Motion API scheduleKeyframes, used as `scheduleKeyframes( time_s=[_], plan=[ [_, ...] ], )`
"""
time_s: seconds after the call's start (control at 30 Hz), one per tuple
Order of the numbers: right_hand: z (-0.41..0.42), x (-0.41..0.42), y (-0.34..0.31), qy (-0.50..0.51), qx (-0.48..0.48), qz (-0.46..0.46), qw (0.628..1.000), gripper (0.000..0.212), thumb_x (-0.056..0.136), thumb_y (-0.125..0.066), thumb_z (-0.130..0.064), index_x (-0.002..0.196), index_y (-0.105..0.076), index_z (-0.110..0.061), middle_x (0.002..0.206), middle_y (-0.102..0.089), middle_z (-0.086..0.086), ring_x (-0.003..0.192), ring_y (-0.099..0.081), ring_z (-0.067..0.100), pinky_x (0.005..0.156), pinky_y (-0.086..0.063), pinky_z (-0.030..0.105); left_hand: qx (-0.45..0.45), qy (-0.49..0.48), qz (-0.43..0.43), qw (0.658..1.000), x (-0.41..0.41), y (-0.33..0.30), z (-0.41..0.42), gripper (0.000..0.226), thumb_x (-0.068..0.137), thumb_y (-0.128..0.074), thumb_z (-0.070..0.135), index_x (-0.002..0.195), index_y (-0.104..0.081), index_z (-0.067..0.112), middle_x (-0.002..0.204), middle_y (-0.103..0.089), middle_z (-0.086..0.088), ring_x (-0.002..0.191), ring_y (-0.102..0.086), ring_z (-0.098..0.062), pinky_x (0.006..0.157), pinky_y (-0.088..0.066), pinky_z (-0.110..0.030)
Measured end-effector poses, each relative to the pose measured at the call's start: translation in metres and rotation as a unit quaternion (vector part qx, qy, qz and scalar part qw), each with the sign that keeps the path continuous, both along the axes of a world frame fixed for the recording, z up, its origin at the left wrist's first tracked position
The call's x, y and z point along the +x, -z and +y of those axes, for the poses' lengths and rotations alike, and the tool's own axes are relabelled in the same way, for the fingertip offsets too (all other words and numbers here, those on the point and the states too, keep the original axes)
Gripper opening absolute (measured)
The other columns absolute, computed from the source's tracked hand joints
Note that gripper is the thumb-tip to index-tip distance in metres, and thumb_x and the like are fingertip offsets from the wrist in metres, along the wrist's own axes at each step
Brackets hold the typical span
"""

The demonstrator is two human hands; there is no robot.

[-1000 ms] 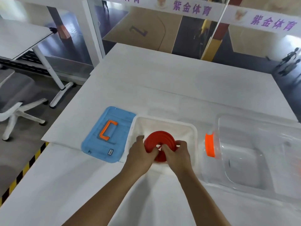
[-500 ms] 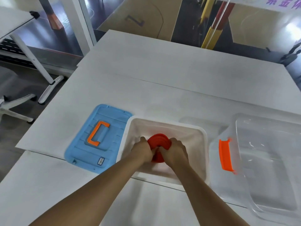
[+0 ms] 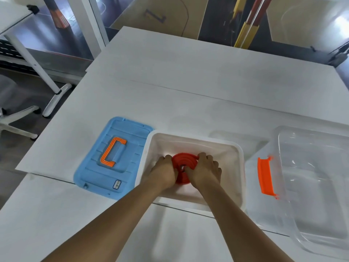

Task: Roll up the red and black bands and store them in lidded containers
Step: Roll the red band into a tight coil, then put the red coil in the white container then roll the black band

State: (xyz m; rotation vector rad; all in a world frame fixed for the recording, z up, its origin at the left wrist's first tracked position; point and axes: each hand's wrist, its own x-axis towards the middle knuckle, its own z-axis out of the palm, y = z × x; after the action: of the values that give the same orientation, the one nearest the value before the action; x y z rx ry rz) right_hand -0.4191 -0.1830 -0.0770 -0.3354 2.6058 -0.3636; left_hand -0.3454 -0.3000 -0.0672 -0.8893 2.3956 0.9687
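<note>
inside the white container [image 3: 234,157], low near its floor, sits the rolled red band [image 3: 184,163], a tight coil standing on its edge. the left hand [image 3: 164,172] grips the coil from the left side with curled fingers, and the right hand [image 3: 204,170] grips it from the right, the thumb near the centre hole. i judge that the red band is already rolled and almost stored, only the release is left. the blue lid [image 3: 113,157] lies on the table [image 3: 188,82] just beside the container, so closing is not yet done. no black band is visible. the clear container [image 3: 311,176] with its orange latch [image 3: 266,177] is at the right. compared with one second ago, the coil is lower in the container, no more at the rim level.
</note>
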Motion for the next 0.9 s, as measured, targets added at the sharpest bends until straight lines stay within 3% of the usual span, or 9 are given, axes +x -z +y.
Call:
scheduleKeyframes(
  time_s=[0.13,0.4,0.6,0.73,0.9],
  plan=[
    [0.009,0.006,-0.011,-0.005,-0.035,0.053,0.998,0.056,0.093,-0.062,-0.040,0.142,-0.048,-0.016,0.139,-0.054,0.006,0.128,-0.050,0.033,0.105,-0.039,0.044,-0.057,0.059,0.039,0.996,0.006,-0.011,0.000,0.032,0.100,-0.046,0.023,0.130,-0.051,0.013,0.129,-0.050,-0.011,0.114,-0.057,-0.032,0.097,-0.049,-0.046],
    [0.043,0.038,-0.039,-0.042,-0.200,0.166,0.965,0.046,0.086,-0.064,-0.019,0.132,-0.064,-0.016,0.130,-0.066,0.004,0.115,-0.062,0.031,0.100,-0.050,0.044,-0.175,0.118,0.202,0.956,0.035,-0.050,0.029,0.030,0.100,-0.049,0.028,0.127,-0.060,0.021,0.129,-0.060,-0.001,0.107,-0.058,-0.023,0.097,-0.046,-0.034],
    [0.083,0.070,-0.075,-0.076,-0.232,0.213,0.946,0.045,0.091,-0.048,-0.028,0.133,-0.061,-0.019,0.131,-0.063,-0.002,0.119,-0.060,0.023,0.101,-0.048,0.041,-0.231,0.138,0.274,0.924,0.069,-0.090,0.068,0.023,0.092,-0.063,0.025,0.114,-0.065,0.019,0.118,-0.067,-0.001,0.103,-0.063,-0.025,0.092,-0.049,-0.038],
    [0.123,0.094,-0.099,-0.059,-0.245,0.229,0.940,0.046,0.089,-0.062,-0.016,0.135,-0.061,-0.017,0.134,-0.063,0.003,0.123,-0.059,0.028,0.104,-0.047,0.040,-0.258,0.156,0.284,0.910,0.092,-0.113,0.106,0.033,0.087,-0.070,0.025,0.119,-0.063,0.020,0.122,-0.065,0.000,0.112,-0.061,-0.025,0.095,-0.048,-0.040],
    [0.192,0.122,-0.119,-0.038,-0.231,0.237,0.943,0.046,0.090,-0.062,-0.016,0.136,-0.060,-0.016,0.138,-0.061,0.004,0.127,-0.056,0.029,0.106,-0.045,0.042,-0.261,0.183,0.286,0.904,0.119,-0.130,0.167,0.033,0.089,-0.064,0.026,0.122,-0.064,0.020,0.127,-0.064,-0.001,0.120,-0.058,-0.027,0.101,-0.045,-0.042]
  ],
)
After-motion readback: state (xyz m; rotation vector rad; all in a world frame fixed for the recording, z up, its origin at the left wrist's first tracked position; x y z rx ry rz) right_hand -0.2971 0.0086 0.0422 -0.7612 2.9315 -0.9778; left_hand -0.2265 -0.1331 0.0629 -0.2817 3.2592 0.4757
